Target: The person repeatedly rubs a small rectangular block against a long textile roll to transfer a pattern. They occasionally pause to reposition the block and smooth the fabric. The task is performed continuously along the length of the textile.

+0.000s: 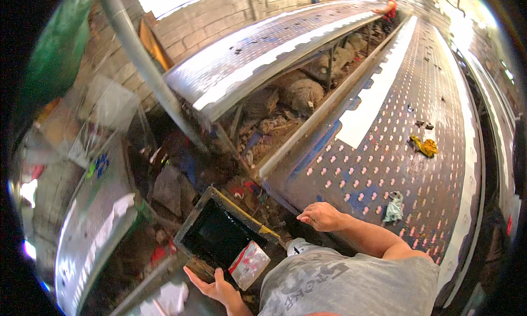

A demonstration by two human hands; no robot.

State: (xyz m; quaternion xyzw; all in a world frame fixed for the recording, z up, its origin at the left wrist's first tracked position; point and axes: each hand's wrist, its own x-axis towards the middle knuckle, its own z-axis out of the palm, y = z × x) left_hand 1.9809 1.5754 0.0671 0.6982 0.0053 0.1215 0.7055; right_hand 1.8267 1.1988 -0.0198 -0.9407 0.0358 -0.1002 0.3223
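Nearest me: my grey shirt (351,280). My left hand (216,288) is low, thumb on one side and fingers on the other of a brown wooden block (201,269), gripping it with fingers fairly straight. The block sits at the near end of a shallow frame (193,213), tilted before me, left of my body; black inside, yellow strip along its right edge. A white-and-red packet (250,265) overlaps the frame's near right corner.

My right hand (324,216) is curled closed over the near edge of a long table (329,187); what its fingers may hide, I cannot tell. Rows of small pink-and-white prints cover the tabletop. A pale green rag (393,207) lies on it beyond my forearm, a yellow rag (424,146) farther along.

Left, a slanting metal pole (148,69). Past it, a second long table (241,51), with rounded bundles (303,93) between both tables. Far end: a co-worker in red (390,8), arm reaching toward the second table.
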